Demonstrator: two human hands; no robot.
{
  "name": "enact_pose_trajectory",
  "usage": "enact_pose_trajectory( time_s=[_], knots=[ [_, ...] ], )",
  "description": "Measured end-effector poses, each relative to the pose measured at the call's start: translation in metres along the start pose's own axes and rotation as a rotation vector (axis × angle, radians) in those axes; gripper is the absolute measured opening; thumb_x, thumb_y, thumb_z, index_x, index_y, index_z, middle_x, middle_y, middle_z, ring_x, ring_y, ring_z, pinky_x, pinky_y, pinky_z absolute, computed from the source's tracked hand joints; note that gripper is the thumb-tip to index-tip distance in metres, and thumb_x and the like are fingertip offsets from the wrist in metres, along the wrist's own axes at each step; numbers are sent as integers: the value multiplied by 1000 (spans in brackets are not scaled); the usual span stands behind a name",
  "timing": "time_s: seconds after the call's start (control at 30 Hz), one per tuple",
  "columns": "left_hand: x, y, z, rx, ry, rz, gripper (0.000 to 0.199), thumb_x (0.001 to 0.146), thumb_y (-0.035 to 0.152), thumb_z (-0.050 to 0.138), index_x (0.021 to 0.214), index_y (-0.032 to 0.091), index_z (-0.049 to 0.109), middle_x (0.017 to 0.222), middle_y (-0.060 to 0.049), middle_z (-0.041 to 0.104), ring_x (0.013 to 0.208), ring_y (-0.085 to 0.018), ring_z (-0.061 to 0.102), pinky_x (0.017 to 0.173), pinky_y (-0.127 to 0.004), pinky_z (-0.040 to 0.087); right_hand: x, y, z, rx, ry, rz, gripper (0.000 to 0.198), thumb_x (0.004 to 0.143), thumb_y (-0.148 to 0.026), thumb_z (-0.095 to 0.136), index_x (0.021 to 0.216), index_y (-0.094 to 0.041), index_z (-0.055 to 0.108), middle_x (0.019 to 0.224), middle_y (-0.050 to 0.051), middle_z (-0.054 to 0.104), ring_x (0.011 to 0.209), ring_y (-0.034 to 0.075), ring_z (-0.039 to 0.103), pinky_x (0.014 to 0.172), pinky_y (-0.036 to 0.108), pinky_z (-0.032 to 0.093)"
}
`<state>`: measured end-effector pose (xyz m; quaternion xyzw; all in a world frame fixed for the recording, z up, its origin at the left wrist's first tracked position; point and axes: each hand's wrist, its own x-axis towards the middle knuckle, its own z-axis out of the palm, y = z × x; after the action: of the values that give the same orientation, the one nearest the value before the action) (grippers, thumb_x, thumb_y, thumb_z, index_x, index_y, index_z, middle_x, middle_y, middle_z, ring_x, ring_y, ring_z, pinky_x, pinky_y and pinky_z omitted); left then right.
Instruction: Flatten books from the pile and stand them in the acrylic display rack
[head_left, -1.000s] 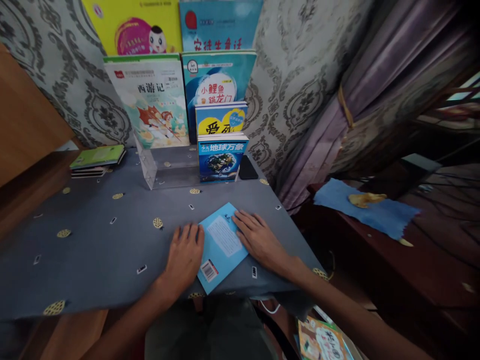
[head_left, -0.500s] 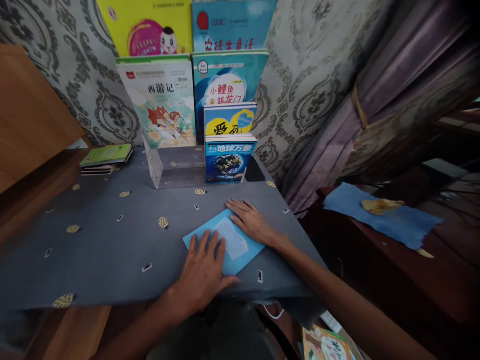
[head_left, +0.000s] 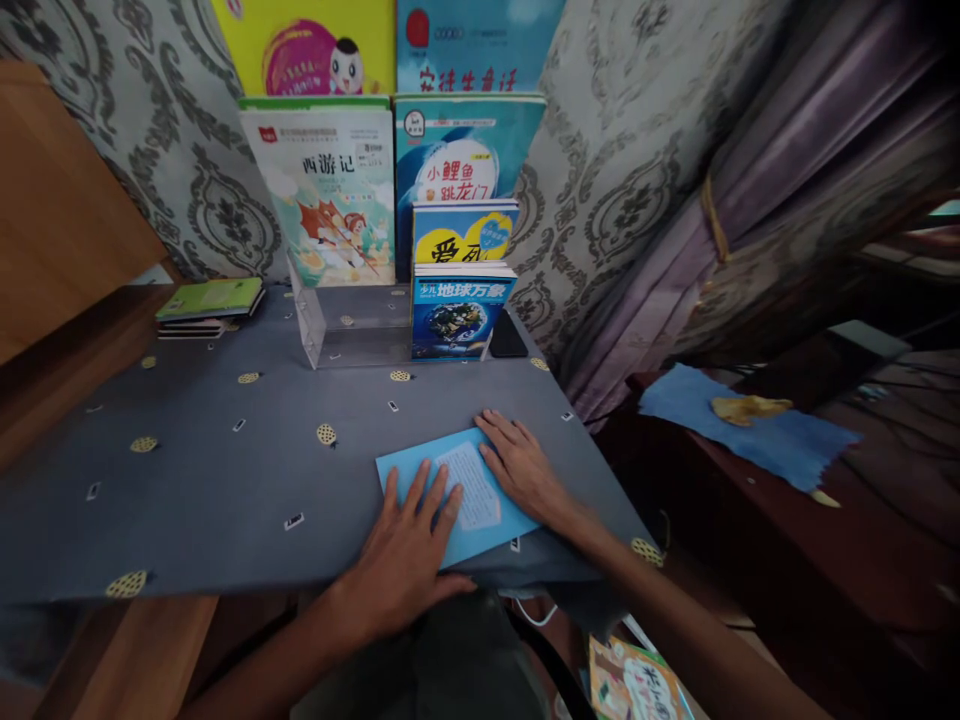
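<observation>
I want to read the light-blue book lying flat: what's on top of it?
The left hand and right hand rest on the light-blue book. Between them a text panel shows, too small to read. Whatever the hands cover cannot be seen.

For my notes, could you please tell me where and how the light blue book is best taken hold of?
Probably by the uncovered near edge of the light blue book, between the left hand and right hand, coming low from the camera's side, thumb on top, fingers beneath. It lies thin and flat on the table, so its edges offer the purchase.
</observation>
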<state>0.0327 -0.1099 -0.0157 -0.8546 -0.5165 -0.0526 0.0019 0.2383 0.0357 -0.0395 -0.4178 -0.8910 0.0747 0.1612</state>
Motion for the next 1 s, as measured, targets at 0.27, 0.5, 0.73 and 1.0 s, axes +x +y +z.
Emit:
enact_pose_trajectory(
  time_s=[0.27, 0.5, 0.73, 1.0],
  knots=[
    [16, -15, 1, -26, 6, -14, 83, 93, 70, 40, 156, 16, 31, 162, -20, 32, 153, -39, 21, 116, -69, 24, 19, 9, 5, -9, 21, -6, 50, 102, -32, 31, 144, -15, 52, 152, 16, 51, 144, 27, 44, 116, 51, 38],
    [44, -67, -14, 66, -33, 129, 54, 103, 50, 40, 152, 28, 36, 160, -10, 40, 151, -27, 31, 120, -57, 25, 26, 19, 14, -77, 139, 80, 49, 101, -32, 35, 141, -15, 56, 144, 16, 58, 140, 33, 47, 111, 55, 41],
    [19, -32, -9, 218, 67, -99, 41, 99, 14, 47, 139, 17, 53, 135, -15, 63, 128, -27, 57, 100, -40, 49, 21, -10, -10, -118, 93, 115, 45, 101, -31, 37, 139, -18, 58, 149, 16, 54, 146, 38, 37, 113, 65, 32],
    [-4, -11, 4, 121, 58, -143, 42, 86, 20, 65, 127, 16, 61, 122, -17, 69, 120, -33, 62, 102, -54, 47, 51, -99, -19, 347, -352, -570, 46, 107, -40, 34, 149, -24, 47, 147, 5, 58, 143, 17, 45, 125, 44, 25]
  ],
)
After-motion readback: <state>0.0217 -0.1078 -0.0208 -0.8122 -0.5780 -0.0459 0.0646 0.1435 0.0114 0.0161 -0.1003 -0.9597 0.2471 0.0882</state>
